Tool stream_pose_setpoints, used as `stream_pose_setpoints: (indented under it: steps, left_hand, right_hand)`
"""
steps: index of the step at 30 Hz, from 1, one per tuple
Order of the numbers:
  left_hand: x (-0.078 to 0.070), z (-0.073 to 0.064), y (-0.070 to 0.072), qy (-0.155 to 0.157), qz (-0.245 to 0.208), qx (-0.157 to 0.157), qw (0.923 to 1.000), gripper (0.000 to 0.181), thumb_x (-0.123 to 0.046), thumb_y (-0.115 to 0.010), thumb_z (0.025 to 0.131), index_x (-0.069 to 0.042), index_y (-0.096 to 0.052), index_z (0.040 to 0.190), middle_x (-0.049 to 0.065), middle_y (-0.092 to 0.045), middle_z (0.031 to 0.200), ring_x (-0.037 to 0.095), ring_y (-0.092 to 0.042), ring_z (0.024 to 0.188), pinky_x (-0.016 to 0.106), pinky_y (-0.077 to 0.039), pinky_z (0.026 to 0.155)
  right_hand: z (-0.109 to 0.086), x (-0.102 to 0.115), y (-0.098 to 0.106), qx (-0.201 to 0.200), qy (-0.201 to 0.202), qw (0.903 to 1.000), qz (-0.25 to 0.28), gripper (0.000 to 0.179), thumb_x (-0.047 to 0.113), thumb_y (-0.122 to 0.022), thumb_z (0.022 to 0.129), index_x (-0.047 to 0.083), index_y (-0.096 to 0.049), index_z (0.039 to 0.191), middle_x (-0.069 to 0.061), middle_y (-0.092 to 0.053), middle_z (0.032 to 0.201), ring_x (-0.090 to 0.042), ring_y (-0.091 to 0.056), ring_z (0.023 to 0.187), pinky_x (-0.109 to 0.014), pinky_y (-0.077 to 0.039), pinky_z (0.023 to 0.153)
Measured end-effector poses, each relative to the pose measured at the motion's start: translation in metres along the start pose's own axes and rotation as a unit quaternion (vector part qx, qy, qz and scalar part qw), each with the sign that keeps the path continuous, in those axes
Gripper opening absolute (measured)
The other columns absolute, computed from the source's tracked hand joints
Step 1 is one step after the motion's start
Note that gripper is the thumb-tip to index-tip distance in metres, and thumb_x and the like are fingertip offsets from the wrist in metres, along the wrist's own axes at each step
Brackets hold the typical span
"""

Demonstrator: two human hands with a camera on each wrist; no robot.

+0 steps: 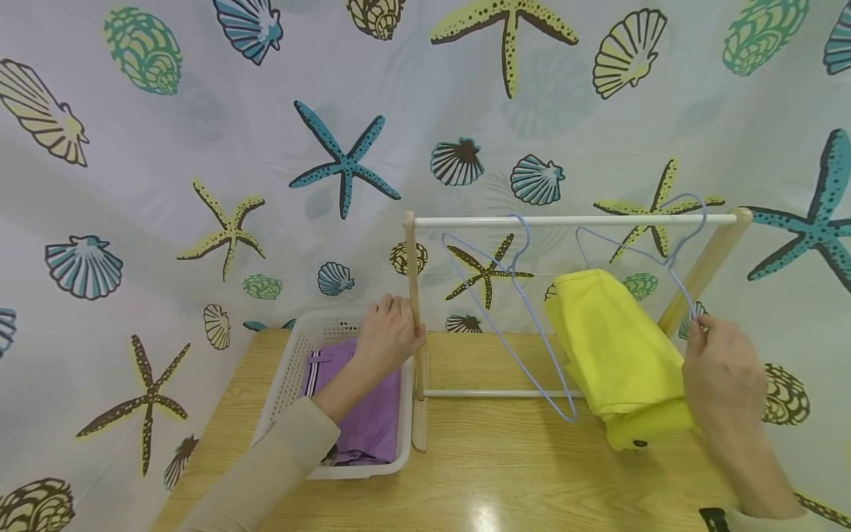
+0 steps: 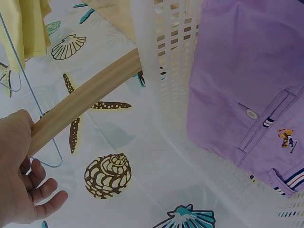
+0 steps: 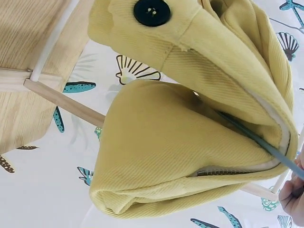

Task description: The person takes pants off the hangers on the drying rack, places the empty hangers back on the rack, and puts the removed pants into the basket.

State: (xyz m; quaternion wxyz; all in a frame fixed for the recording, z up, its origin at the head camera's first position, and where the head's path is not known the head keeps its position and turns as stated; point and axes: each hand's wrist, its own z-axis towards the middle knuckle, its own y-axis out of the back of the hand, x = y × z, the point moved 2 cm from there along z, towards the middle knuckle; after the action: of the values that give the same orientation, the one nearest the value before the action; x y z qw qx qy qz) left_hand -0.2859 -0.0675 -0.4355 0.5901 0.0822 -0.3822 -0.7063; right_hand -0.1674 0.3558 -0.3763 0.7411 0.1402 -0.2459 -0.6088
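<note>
My left hand (image 1: 387, 334) grips the left wooden post (image 1: 414, 284) of a small garment rack, thumb on one side and fingers on the other in the left wrist view. At the rack's right end, my right hand (image 1: 726, 373) pinches the side of a blue wire hanger (image 1: 679, 277), whose hook is at the white top rail (image 1: 465, 222). Yellow trousers (image 1: 614, 347) hang folded over this hanger. The right wrist view shows their dark button (image 3: 152, 12) and open zip (image 3: 223, 172). Another blue hanger (image 1: 490, 323), bare, hangs tilted left of them.
A white plastic basket (image 1: 282, 369) stands left of the rack with purple trousers (image 1: 375, 421) inside. A lower white bar (image 1: 492, 394) runs near the wooden tabletop (image 1: 479, 458). Behind hangs a curtain (image 1: 412, 89) printed with shells and starfish.
</note>
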Motion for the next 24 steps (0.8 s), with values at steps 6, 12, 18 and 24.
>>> stream_pose_setpoints:
  steps: [6, 12, 18, 24]
  left_hand:
    - [0.000, -0.001, -0.001, 0.002, 0.003, 0.004, 1.0000, 0.042, -0.046, -0.079, 0.085, -0.011, -0.057, 0.083, 0.001, -0.057, 0.073, 0.022, -0.056, 0.075, 0.031, -0.044, 0.057]
    - [0.000, 0.000, -0.001, 0.003, 0.003, 0.014, 0.9999, 0.039, -0.046, -0.076, 0.087, -0.011, -0.057, 0.083, 0.001, -0.058, 0.074, 0.022, -0.057, 0.076, 0.031, -0.045, 0.057]
    - [0.000, 0.000, -0.002, 0.002, 0.011, 0.001, 0.9999, 0.039, -0.046, -0.077, 0.086, -0.012, -0.058, 0.083, 0.001, -0.059, 0.073, 0.022, -0.057, 0.075, 0.030, -0.044, 0.056]
    - [-0.001, 0.000, -0.001, 0.010, 0.003, -0.005, 0.9999, 0.043, -0.046, -0.082, 0.082, -0.011, -0.058, 0.082, 0.001, -0.059, 0.073, 0.022, -0.057, 0.074, 0.031, -0.044, 0.056]
  right_hand:
    - [-0.001, 0.006, 0.008, -0.016, 0.021, 0.9996, 0.013, 0.023, 0.001, -0.058, 0.105, -0.021, -0.062, 0.109, -0.036, -0.063, 0.087, -0.052, -0.059, 0.069, -0.054, -0.042, 0.050]
    - [-0.006, 0.008, 0.014, -0.023, 0.027, 0.9991, 0.023, 0.017, -0.003, -0.063, 0.100, -0.020, -0.064, 0.105, -0.034, -0.061, 0.082, -0.046, -0.055, 0.061, -0.024, -0.027, 0.048]
    - [-0.012, 0.013, 0.016, -0.038, 0.032, 0.9981, 0.035, 0.017, -0.004, -0.064, 0.098, -0.020, -0.065, 0.104, -0.035, -0.062, 0.081, -0.045, -0.054, 0.060, -0.023, -0.026, 0.049]
    - [-0.017, 0.018, 0.020, -0.037, 0.042, 0.9978, 0.037, 0.027, 0.005, -0.057, 0.106, -0.021, -0.064, 0.106, -0.034, -0.061, 0.080, -0.043, -0.054, 0.059, -0.025, -0.030, 0.047]
